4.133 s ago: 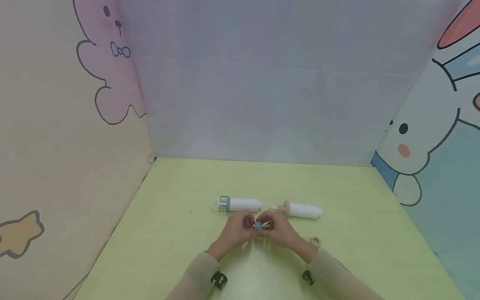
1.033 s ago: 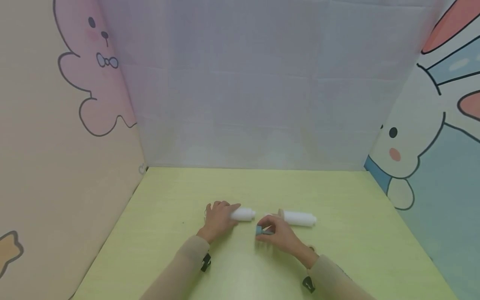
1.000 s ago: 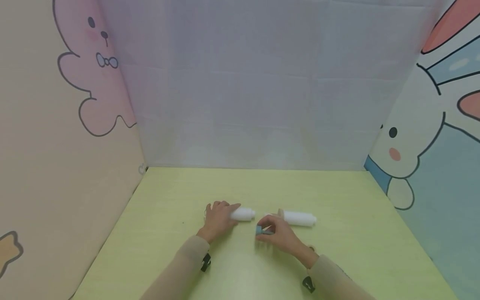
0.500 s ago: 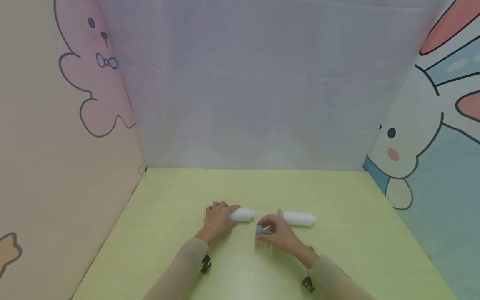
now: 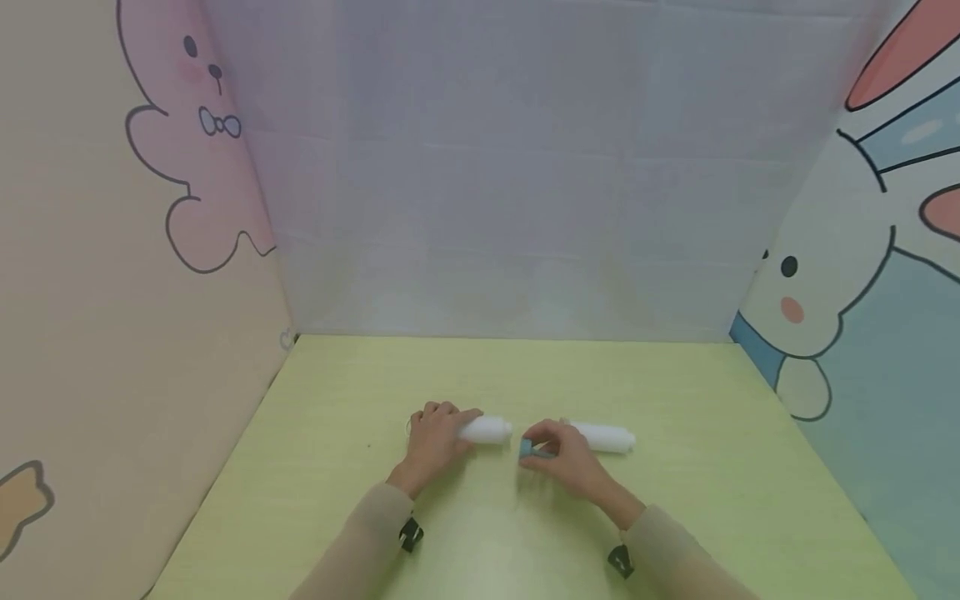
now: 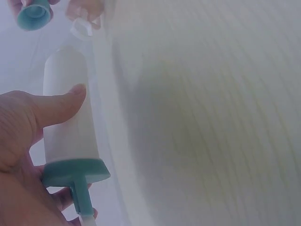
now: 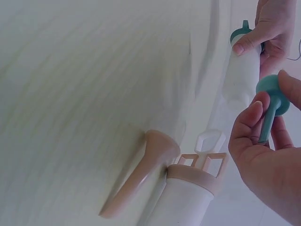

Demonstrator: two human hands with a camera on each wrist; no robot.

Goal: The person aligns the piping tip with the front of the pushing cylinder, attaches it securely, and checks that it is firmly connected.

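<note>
Left hand (image 5: 433, 437) gripped white tube with teal collar (image 6: 70, 122), thumb curled over it, tube lying on green table (image 5: 337, 467). Right hand (image 5: 564, 457) pinched small teal nozzle (image 7: 273, 101) between thumb and fingers, just beside tube's open end. Second white tube with beige collar (image 7: 183, 200) lay behind right hand

1. Head view: high, facing forward and down over the pale green tabletop (image 5: 480, 375).
2. Left wrist view: very close, low, probably along the white plastic tube with teal collar (image 6: 68, 122).
3. Right wrist view: close; shares that tube (image 7: 241, 75).
</note>
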